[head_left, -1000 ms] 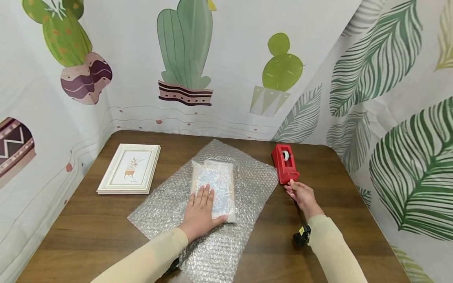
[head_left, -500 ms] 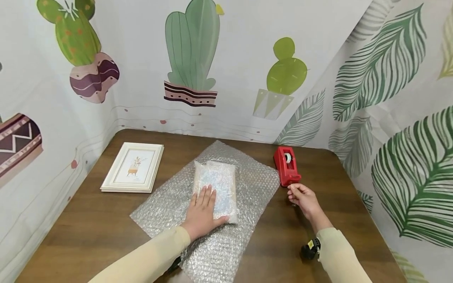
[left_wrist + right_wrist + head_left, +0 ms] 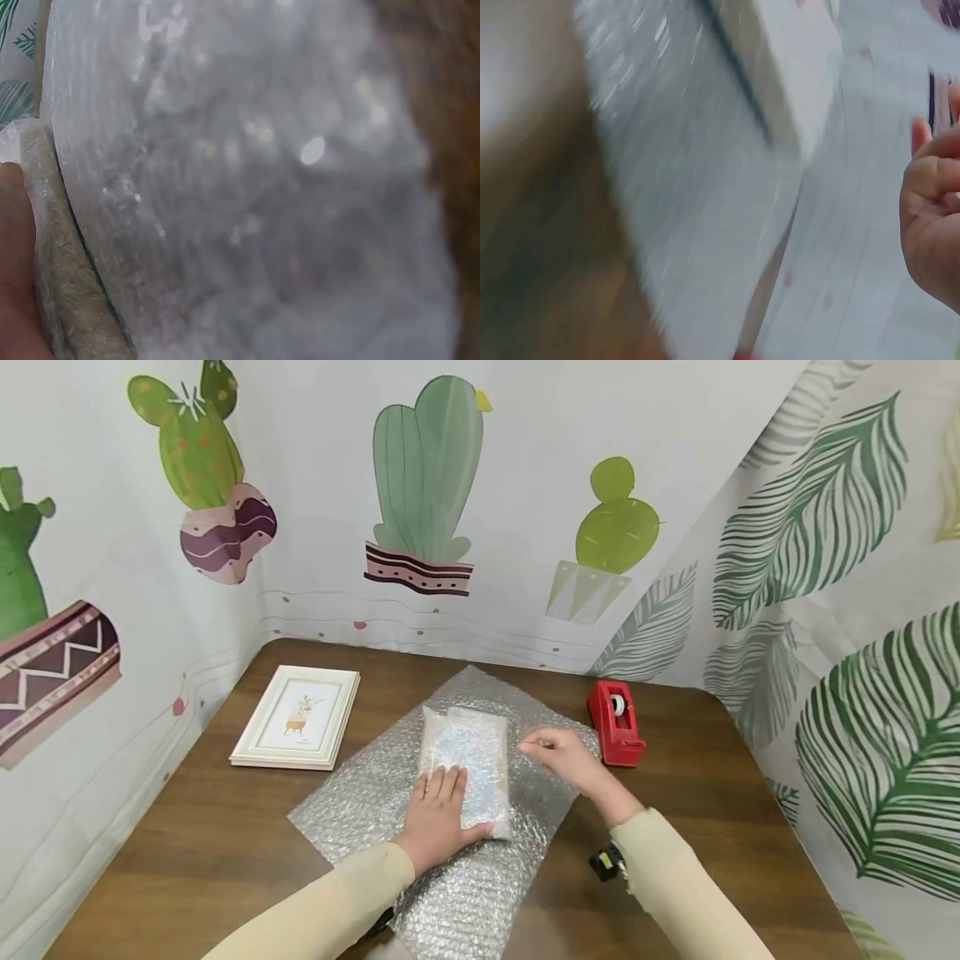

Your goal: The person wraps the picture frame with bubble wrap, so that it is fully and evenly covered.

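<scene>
My left hand (image 3: 437,822) lies with spread, straight fingers on a bubble-wrapped rectangular package (image 3: 480,747), pressing its lower left part. Beneath the package is a large bubble wrap sheet (image 3: 465,893), spread on the table. My right hand (image 3: 564,757) is above the sheet, just right of the package, thumb and fingertips pinched together on a piece of clear tape too thin to make out. In the right wrist view, that hand's fingers (image 3: 932,184) are curled at the right edge. Behind it stands a red tape dispenser (image 3: 618,727) with a white roll core.
A white picture frame (image 3: 297,718) with a plant drawing lies at the left of the brown wooden table (image 3: 187,852). Close behind the table hangs a cloth backdrop (image 3: 517,510) printed with cacti and leaves.
From the front of the dispenser, my right hand has pulled away and moved left towards the package, fingertips still pinched. The left hand stays on the package. The head view has shifted slightly.
</scene>
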Available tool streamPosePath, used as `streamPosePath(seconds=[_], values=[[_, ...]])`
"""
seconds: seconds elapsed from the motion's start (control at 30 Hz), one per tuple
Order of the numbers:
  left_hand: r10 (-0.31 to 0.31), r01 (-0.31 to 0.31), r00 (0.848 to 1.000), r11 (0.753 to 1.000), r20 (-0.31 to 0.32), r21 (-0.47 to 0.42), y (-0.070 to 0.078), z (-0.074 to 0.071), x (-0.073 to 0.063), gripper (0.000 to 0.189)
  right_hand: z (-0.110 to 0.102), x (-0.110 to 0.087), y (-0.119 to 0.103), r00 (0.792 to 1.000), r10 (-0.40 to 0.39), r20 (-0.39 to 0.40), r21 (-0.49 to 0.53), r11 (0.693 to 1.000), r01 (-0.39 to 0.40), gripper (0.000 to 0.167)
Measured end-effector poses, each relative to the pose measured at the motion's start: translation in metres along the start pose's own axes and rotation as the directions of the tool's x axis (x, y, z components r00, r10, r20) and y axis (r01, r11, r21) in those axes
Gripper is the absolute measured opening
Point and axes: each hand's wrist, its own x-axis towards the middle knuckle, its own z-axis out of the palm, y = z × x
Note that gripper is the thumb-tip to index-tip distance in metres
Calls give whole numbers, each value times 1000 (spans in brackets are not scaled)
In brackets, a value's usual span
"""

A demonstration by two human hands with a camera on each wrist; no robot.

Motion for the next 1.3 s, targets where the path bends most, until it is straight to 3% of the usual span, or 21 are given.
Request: streamPosePath(seconds=[0.13,0.3,0.53,0.77,0.93,1.13,1.3], values=[[-11,9,999,999,33,51,3,-1,-1,97,35,32,-14,988,-112,102,-146,981,126,18],[-32,30,997,999,63,41,11,-7,-3,92,69,61,-22,970,-86,227,-145,982,121,18],[-32,27,997,997,76,73,19,-10,-6,89,94,76,-20,948,-52,313,-253,958,136,15],[-18,12,998,995,59,99,19,-10,-9,83,103,82,-13,944,-28,328,-218,970,104,14],[-16,12,999,996,43,87,18,-9,-9,81,106,82,-11,945,-60,321,-231,963,139,15],[-3,6,1000,990,-22,141,19,-8,-11,79,110,81,-19,954,-67,292,-385,905,182,26],[27,-5,994,979,-103,202,16,-2,-12,83,114,82,-27,962,-1,274,-513,845,148,39]])
